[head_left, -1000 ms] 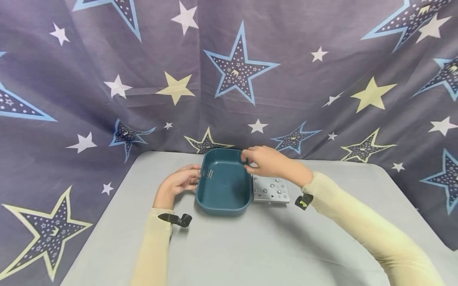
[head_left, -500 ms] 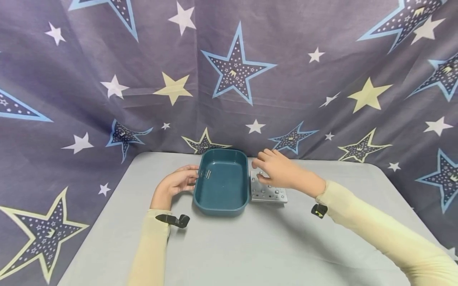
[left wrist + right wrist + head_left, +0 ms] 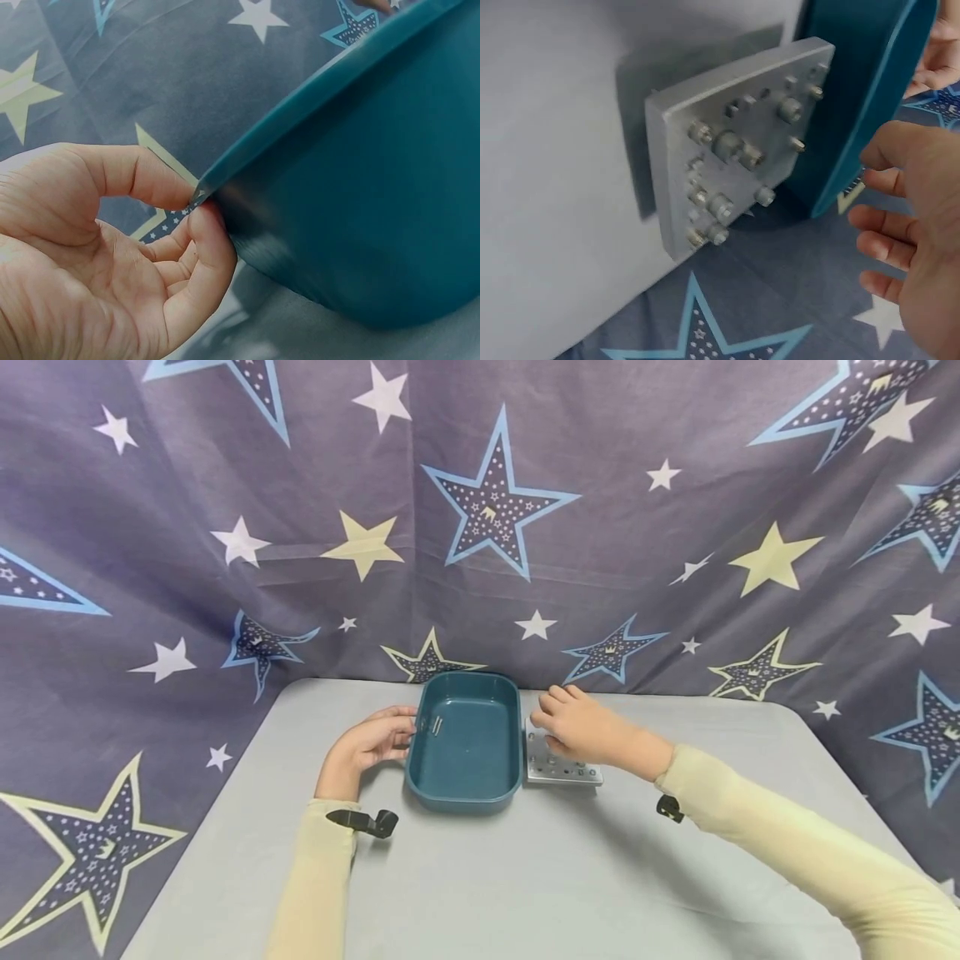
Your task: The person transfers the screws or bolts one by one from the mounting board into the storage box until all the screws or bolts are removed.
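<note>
A deep teal plastic tray [image 3: 468,777] stands on the table; two small metal pins [image 3: 437,725] show inside it near its left wall. My left hand [image 3: 375,742] pinches the tray's left rim between thumb and fingers, as the left wrist view shows. To the tray's right is a thick metal plate [image 3: 739,176] with several bolts [image 3: 789,109] of different sizes standing up from its face, plus some bare holes. My right hand [image 3: 581,724] hovers over the plate's far part, fingers loosely bent. In the right wrist view nothing shows between its fingers [image 3: 885,251], apart from the bolts.
The pale grey tabletop [image 3: 480,885] stretches in front of the tray and to both sides. A dark star-patterned cloth [image 3: 480,610] hangs right behind the table's far edge. Each wrist wears a black strap [image 3: 363,822].
My right hand has moved from the tray's far right corner rightward and nearer to me, over the metal plate, and lowered slightly. The left hand keeps its grip on the rim.
</note>
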Demonstrator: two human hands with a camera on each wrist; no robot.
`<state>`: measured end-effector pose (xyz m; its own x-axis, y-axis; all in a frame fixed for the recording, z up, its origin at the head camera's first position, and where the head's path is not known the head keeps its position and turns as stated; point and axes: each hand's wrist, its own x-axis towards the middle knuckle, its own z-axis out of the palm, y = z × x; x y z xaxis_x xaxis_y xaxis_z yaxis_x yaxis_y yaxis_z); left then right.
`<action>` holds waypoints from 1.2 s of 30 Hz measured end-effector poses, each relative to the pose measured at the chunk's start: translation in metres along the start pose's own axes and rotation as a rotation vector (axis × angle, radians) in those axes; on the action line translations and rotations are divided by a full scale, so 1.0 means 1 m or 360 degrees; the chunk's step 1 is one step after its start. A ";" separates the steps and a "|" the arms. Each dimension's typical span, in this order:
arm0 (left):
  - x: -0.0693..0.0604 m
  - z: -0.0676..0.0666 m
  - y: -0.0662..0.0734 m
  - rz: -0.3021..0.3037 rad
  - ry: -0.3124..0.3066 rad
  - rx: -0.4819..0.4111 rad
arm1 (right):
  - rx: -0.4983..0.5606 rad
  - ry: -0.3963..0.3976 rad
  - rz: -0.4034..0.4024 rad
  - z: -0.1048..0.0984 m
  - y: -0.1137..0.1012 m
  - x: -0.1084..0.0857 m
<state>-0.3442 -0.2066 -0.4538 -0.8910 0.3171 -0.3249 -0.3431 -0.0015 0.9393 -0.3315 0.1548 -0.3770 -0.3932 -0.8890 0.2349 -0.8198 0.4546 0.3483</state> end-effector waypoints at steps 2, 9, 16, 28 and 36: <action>0.001 0.000 -0.001 -0.0008 0.0014 0.0000 | -0.0007 -0.0008 -0.0013 0.005 -0.001 0.000; 0.000 0.001 0.000 -0.0003 0.0014 -0.0008 | -0.0096 -0.0090 -0.0048 0.021 -0.003 0.002; -0.001 0.002 0.000 0.0002 0.0004 -0.0018 | -0.0159 -0.0118 -0.0054 0.032 0.001 0.001; -0.001 0.000 0.000 -0.0006 0.0010 -0.0002 | -0.0204 -0.0115 -0.0076 0.047 0.006 0.002; -0.002 0.001 0.001 0.0001 -0.0011 -0.0010 | -0.0194 -0.0121 -0.0084 0.048 0.005 0.003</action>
<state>-0.3425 -0.2065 -0.4524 -0.8891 0.3237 -0.3235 -0.3444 -0.0077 0.9388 -0.3565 0.1517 -0.4187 -0.3851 -0.9113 0.1457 -0.7852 0.4065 0.4672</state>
